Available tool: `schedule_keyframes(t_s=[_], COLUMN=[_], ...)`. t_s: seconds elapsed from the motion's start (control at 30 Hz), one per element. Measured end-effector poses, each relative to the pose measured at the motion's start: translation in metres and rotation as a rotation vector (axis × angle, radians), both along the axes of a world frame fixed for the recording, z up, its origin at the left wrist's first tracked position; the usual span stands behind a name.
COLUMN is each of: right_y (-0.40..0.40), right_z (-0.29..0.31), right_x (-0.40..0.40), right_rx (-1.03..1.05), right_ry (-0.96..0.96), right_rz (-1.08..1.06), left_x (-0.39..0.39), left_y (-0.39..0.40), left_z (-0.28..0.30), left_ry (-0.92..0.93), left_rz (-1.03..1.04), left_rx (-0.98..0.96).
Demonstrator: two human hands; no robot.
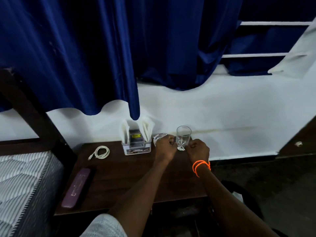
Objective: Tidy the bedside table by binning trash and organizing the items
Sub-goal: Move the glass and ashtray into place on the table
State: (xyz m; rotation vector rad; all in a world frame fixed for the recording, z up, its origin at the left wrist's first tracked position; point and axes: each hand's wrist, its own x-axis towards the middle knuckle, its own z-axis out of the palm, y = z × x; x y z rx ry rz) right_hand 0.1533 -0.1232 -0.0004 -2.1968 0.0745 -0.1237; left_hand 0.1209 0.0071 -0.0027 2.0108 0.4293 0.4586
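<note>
A small crumpled clear wrapper [181, 147] lies on the bedside table [119, 177] just in front of the drinking glass [183, 136], between both hands. The left hand [166, 145] and right hand [198, 148] are curled, fingertips seemingly pinching its opposite ends; whether either truly grips it is unclear. Both forearms reach forward, wrists low.

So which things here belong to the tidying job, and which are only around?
Job:
small wrapper held between left hand and right hand
glass
white cable
napkin holder
purple case
bedside table

Around:
blue curtain
mattress
white wall
</note>
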Motion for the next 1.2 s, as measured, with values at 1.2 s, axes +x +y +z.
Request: schedule_keyframes(t_s=[1.2], right_y=[0.027], right_z=[-0.01], right_x=[0.064], right_rx=[0.157], right_ry=[-0.144], right_rz=[0.265], left_x=[0.065], left_y=[0.039], left_z=[-0.004], left_ry=[-0.006], left_rz=[-0.129], left_rx=[-0.054])
